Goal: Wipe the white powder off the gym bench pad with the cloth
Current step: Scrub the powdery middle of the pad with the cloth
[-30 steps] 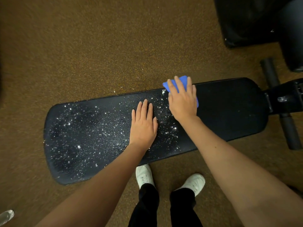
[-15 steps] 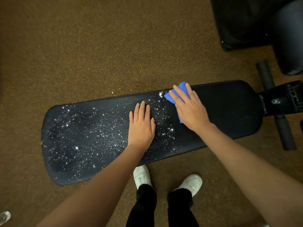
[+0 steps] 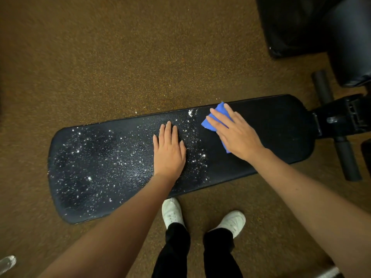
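Our left hand (image 3: 169, 150) lies flat on the bench pad (image 3: 281, 137), fingers straight and close together, palm pressed down near the middle of the pad and holding nothing. Our right hand (image 3: 235, 133) presses with straight, spread fingers on the blue cloth (image 3: 217, 115), which lies on the pad just beside the far edge, right of the middle; a strip of cloth also shows under the heel of that hand toward the near side. The white powder (image 3: 96, 157) speckles the pad from its left end up to a line just right of our left hand, with a denser patch at the far edge just left of the cloth. The part of the pad from the cloth to the right end looks dark and free of specks. A few grains lie on the brown floor (image 3: 100, 67) just beyond the far edge. At the pad's right end sits the black frame (image 3: 345, 119) with a foam roller (image 3: 347, 159) near it. Below the near edge we see our white shoes (image 3: 172, 212) and black trousers (image 3: 176, 251).
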Tool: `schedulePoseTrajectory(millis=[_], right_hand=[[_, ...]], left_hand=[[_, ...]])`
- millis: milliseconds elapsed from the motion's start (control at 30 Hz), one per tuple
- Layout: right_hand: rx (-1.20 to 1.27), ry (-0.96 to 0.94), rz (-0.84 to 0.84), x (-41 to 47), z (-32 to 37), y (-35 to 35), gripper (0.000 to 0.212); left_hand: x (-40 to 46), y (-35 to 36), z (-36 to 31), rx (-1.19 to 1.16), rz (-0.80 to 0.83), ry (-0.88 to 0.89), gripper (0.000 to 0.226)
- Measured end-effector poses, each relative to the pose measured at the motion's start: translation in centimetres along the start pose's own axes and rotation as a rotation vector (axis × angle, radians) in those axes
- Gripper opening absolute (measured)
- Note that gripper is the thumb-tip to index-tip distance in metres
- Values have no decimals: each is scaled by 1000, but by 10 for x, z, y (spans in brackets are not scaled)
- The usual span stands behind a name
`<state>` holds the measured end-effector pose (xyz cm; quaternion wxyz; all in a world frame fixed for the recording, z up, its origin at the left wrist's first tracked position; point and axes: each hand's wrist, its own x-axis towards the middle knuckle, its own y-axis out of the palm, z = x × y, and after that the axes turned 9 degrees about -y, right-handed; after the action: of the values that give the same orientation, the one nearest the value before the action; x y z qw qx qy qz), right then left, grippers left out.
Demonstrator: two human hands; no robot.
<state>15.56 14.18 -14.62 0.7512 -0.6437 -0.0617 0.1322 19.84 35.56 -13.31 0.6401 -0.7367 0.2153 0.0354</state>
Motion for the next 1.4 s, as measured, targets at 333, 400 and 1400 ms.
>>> schedulePoseTrajectory(millis=[333,400,1400], right_hand=[[32,177,-106,12,32,9,51],[11,6,-86,-9,24,9,52],[9,214,-121,-50,39,12,53]], left_hand=[[-2,0,3,-1,-31,9,60],[-4,0,6,27,-26,16,64],[-33,11,12,-17,-9,-3,65]])
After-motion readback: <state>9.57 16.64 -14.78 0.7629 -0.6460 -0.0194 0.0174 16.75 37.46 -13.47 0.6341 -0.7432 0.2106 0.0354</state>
